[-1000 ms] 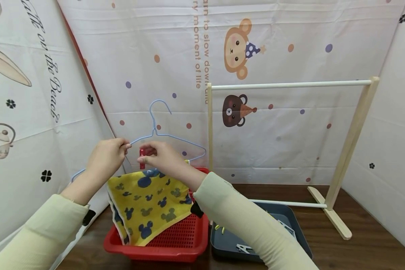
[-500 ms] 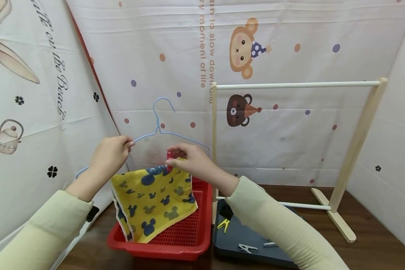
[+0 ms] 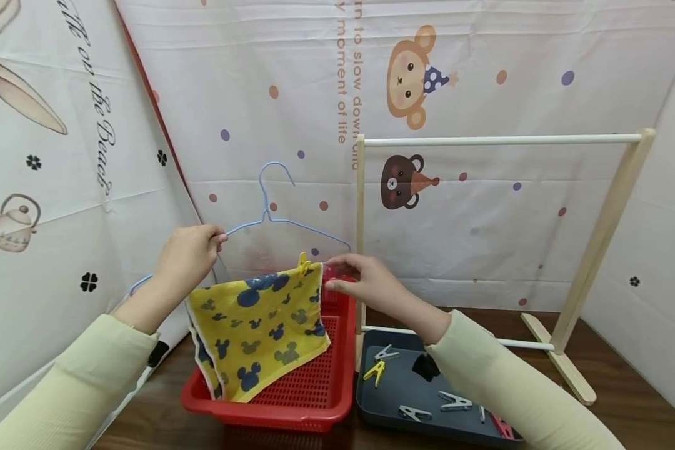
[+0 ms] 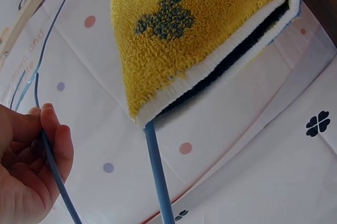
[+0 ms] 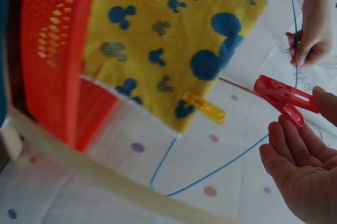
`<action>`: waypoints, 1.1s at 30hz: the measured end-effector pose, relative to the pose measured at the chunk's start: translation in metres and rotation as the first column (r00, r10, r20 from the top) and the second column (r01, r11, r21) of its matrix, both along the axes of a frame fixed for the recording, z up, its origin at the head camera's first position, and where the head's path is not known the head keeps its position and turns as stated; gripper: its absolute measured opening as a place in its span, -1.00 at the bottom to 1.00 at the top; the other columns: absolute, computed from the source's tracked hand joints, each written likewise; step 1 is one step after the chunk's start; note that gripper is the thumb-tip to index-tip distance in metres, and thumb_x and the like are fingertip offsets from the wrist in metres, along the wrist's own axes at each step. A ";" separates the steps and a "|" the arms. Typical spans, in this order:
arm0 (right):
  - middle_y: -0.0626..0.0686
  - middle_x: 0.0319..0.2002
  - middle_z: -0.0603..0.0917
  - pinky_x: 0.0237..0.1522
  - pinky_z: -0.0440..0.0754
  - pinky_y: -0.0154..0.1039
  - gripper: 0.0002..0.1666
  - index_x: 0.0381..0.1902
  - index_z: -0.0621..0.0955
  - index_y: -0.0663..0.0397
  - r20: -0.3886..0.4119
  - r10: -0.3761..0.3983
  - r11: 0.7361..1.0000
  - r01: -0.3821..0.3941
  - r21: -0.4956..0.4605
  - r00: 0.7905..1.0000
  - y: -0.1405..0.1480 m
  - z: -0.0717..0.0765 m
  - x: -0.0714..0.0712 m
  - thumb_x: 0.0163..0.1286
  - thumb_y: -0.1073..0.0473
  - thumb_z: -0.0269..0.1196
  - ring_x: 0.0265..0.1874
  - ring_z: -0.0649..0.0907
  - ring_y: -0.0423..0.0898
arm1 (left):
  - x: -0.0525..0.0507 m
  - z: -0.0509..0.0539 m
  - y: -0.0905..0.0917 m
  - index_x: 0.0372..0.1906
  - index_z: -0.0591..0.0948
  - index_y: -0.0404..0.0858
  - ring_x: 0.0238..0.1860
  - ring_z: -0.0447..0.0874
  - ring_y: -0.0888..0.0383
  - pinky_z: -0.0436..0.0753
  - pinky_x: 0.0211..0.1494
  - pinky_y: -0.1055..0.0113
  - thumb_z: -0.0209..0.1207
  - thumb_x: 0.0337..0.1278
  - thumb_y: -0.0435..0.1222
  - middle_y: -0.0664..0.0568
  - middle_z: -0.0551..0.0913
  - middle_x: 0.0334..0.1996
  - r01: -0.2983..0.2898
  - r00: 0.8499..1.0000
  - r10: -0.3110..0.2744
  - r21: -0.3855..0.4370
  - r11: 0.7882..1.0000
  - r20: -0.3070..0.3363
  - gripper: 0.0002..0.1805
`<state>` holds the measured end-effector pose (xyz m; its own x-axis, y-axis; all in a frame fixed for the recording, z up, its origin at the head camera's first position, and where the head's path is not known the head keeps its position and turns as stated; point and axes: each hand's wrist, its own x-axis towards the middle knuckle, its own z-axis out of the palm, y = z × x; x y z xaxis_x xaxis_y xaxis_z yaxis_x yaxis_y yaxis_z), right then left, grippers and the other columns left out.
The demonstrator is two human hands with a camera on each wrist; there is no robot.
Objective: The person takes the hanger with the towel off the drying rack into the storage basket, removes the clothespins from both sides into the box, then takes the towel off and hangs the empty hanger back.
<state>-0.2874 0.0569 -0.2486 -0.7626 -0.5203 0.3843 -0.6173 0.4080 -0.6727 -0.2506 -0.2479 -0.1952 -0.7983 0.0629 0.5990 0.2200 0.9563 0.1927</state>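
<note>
My left hand (image 3: 188,259) pinches the left shoulder of a blue wire clothes hanger (image 3: 315,230). Over the hanger's lower bar hangs a yellow towel (image 3: 270,337) with blue mouse-head prints, folded in two. A yellow clothespin (image 3: 304,264) grips the towel's top edge near its right end. Just beyond that end, my right hand (image 3: 374,287) holds a red clothespin (image 5: 279,95) between thumb and fingers. In the right wrist view, this red clothespin is apart from the towel. The left wrist view shows the towel's white hem (image 4: 210,84) near the left hand.
Beneath the towel stands a red perforated basket (image 3: 270,412). To its right, a dark grey tray (image 3: 394,400) holds several grey clothespins (image 3: 455,401), a yellow one (image 3: 375,373) and a red one (image 3: 502,427). A wooden rack with a white rail (image 3: 500,140) stands behind the tray.
My right hand has moved rightward along the towel's top edge with the red clothespin, past the towel's right end. The yellow clothespin there now shows. My left hand keeps its hold on the hanger.
</note>
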 end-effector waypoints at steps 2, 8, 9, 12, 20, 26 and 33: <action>0.21 0.07 0.74 0.15 0.73 -0.05 -0.55 0.21 0.61 0.24 0.001 0.002 1.000 -0.002 0.009 1.000 0.009 -0.007 0.000 0.43 0.16 0.34 0.07 0.73 0.06 | 0.000 0.000 0.000 -0.16 0.70 -0.52 -0.43 0.65 -0.06 0.63 -0.31 0.07 0.09 0.49 -0.38 -0.25 0.75 -0.40 -0.002 1.000 0.002 -0.001 1.000 0.004 -0.74; 0.21 0.04 0.75 0.19 0.71 0.01 -0.54 0.20 0.61 0.28 0.028 -0.012 0.998 0.010 0.058 1.000 0.036 -0.027 0.001 0.44 0.15 0.33 0.07 0.73 0.08 | 0.000 0.001 0.001 -0.17 0.70 -0.53 -0.43 0.66 -0.07 0.64 -0.31 0.06 0.09 0.49 -0.38 -0.25 0.74 -0.41 0.002 1.000 -0.002 0.002 1.000 -0.005 -0.74; 0.21 0.03 0.76 0.16 0.73 0.00 -0.54 0.20 0.62 0.29 0.028 -0.011 0.997 0.009 0.070 1.000 0.040 -0.031 0.001 0.44 0.14 0.33 0.05 0.74 0.07 | 0.001 0.000 0.001 -0.17 0.70 -0.53 -0.42 0.66 -0.08 0.65 -0.31 0.05 0.09 0.48 -0.38 -0.26 0.74 -0.42 0.003 1.000 -0.003 0.002 1.000 -0.008 -0.74; 0.21 -0.01 0.77 0.09 0.76 -0.05 -0.53 0.18 0.62 0.31 0.022 -0.004 0.994 0.002 0.109 1.000 0.051 -0.041 0.002 0.43 0.13 0.34 -0.01 0.75 0.03 | 0.001 0.000 0.001 -0.17 0.70 -0.53 -0.42 0.68 -0.09 0.65 -0.30 0.04 0.10 0.48 -0.38 -0.26 0.75 -0.41 0.007 1.000 -0.007 0.001 1.000 -0.013 -0.74; 0.06 -0.11 0.80 0.03 0.75 -0.06 -0.57 0.10 0.67 0.21 0.022 0.003 0.973 -0.008 0.232 1.000 0.078 -0.069 0.011 0.36 0.10 0.41 -0.08 0.75 -0.05 | 0.001 0.001 0.003 -0.17 0.70 -0.52 -0.42 0.68 -0.08 0.65 -0.32 0.06 0.09 0.49 -0.37 -0.27 0.75 -0.40 0.007 1.000 -0.007 0.002 1.000 -0.001 -0.73; -0.02 -0.16 0.79 -0.11 0.74 -0.23 -0.62 0.06 0.68 0.19 0.092 0.016 0.958 -0.041 0.282 0.996 0.096 -0.088 0.018 0.35 0.13 0.41 -0.14 0.73 -0.14 | 0.000 0.001 0.003 -0.19 0.70 -0.52 -0.43 0.67 -0.07 0.65 -0.34 0.08 0.09 0.48 -0.37 -0.26 0.75 -0.40 0.008 1.000 -0.008 -0.006 1.000 -0.010 -0.73; 0.00 -0.18 0.77 -0.22 0.67 -0.34 -0.62 0.04 0.68 0.27 0.175 0.031 0.942 -0.087 0.324 0.984 0.106 -0.109 0.011 0.35 0.16 0.40 -0.21 0.70 -0.22 | -0.001 0.000 0.002 -0.18 0.70 -0.53 -0.45 0.65 -0.05 0.63 -0.36 0.09 0.09 0.49 -0.36 -0.26 0.74 -0.41 0.011 1.000 -0.011 -0.003 1.000 -0.005 -0.73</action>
